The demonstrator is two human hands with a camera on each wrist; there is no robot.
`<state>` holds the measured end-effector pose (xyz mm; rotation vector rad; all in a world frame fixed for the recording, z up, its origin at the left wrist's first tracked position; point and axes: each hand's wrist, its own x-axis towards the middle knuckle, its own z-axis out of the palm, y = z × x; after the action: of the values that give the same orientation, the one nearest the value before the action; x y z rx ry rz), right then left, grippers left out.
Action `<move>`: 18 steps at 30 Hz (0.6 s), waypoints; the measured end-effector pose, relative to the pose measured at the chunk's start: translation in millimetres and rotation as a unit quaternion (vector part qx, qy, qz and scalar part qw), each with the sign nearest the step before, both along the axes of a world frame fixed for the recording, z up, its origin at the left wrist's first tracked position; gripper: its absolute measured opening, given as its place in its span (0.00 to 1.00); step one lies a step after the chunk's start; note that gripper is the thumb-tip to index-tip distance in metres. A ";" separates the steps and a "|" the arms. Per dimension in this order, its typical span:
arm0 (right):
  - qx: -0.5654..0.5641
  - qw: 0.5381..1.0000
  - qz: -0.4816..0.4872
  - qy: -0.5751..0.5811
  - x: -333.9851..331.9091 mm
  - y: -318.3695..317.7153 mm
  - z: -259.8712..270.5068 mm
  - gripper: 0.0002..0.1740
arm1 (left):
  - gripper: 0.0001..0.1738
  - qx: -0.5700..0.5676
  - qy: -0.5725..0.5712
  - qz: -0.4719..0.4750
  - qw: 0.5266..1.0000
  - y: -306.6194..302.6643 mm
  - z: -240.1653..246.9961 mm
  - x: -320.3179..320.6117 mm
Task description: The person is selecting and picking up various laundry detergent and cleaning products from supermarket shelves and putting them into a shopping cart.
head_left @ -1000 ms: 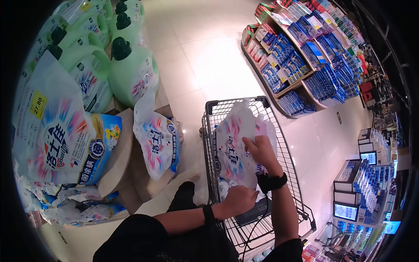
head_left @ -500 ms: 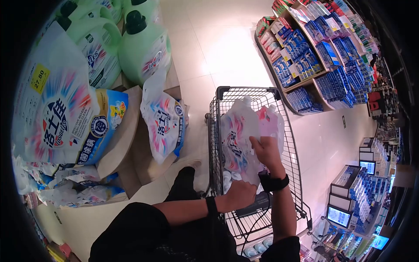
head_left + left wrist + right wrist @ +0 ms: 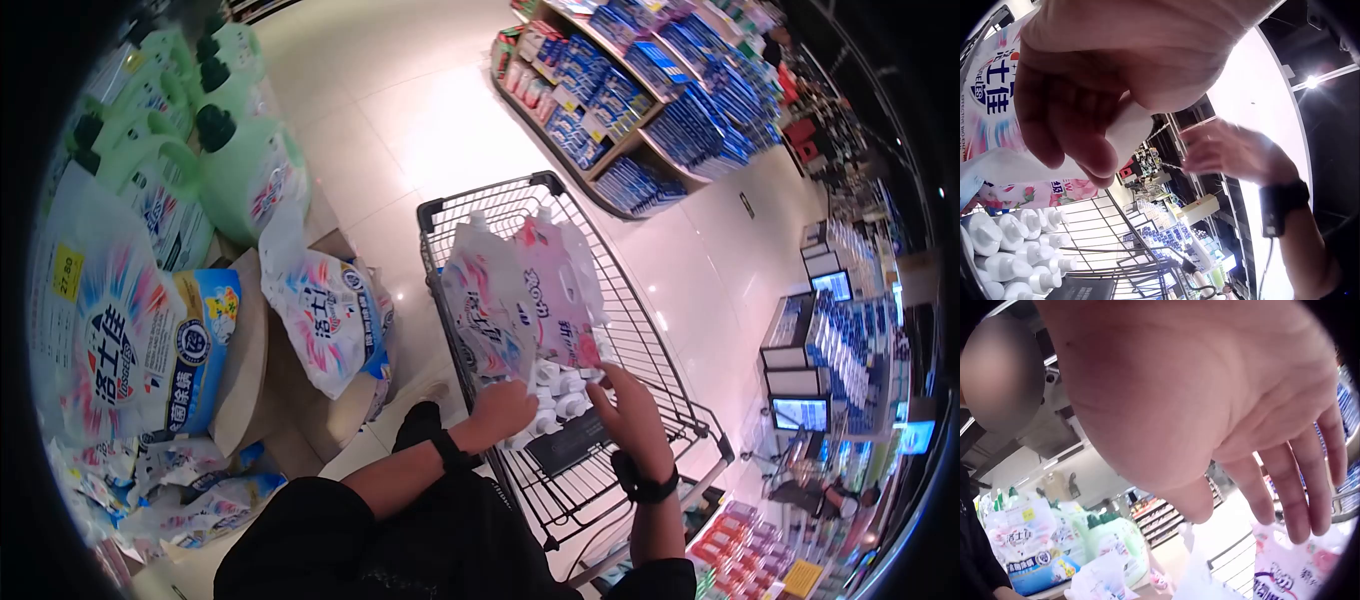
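Note:
My left hand (image 3: pixel 505 412) grips the near bottom corner of a white laundry detergent pouch (image 3: pixel 487 300) with pink and blue print. In the left wrist view its fingers curl round the pouch's pale corner (image 3: pixel 1132 128). That pouch stands in the shopping cart (image 3: pixel 487 194) with its spout up, beside a pink pouch (image 3: pixel 560 285). My right hand (image 3: pixel 638 420) hovers above the cart's right side, fingers extended and holding nothing. Several white bottles (image 3: pixel 1022 250) lie below the pouches, next to a dark box (image 3: pixel 570 447).
On the left, a wooden display stand (image 3: pixel 245 390) holds green detergent jugs (image 3: pixel 255 175) and large detergent pouches (image 3: pixel 105 330). One pouch (image 3: pixel 322 320) leans out toward the cart. Shelves of blue boxes (image 3: pixel 600 95) stand ahead, and screens (image 3: pixel 800 413) line the right.
My right hand has let go of the white pouch and drawn back toward me, opening. The left hand now holds the pouch's lower corner. More of the pink pouch and the bottles shows.

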<state>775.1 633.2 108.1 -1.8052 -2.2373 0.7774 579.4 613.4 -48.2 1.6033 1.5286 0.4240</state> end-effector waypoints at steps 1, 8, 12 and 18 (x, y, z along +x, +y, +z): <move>-0.014 1.000 -0.027 0.000 23.9 -26.5 9.9 0.20 | 0.20 0.003 0.007 0.011 1.000 -3.0 -12.1 1.5; -0.047 0.917 -0.389 -0.074 195.9 -231.5 41.7 0.22 | 0.23 -0.179 -0.273 0.134 0.936 -32.8 -10.8 10.8; -0.045 0.854 -0.517 0.031 243.4 -330.3 -36.4 0.30 | 0.25 -0.152 -0.386 0.254 0.874 -52.1 -29.3 12.0; -0.100 0.839 -0.375 0.381 202.8 -328.7 -129.0 0.28 | 0.24 -0.130 -0.307 0.155 0.930 -105.5 -25.9 27.7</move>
<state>977.9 304.5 -20.9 -1.7694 -0.8747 1.2517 607.1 507.9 -74.1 0.8986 1.2744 0.7772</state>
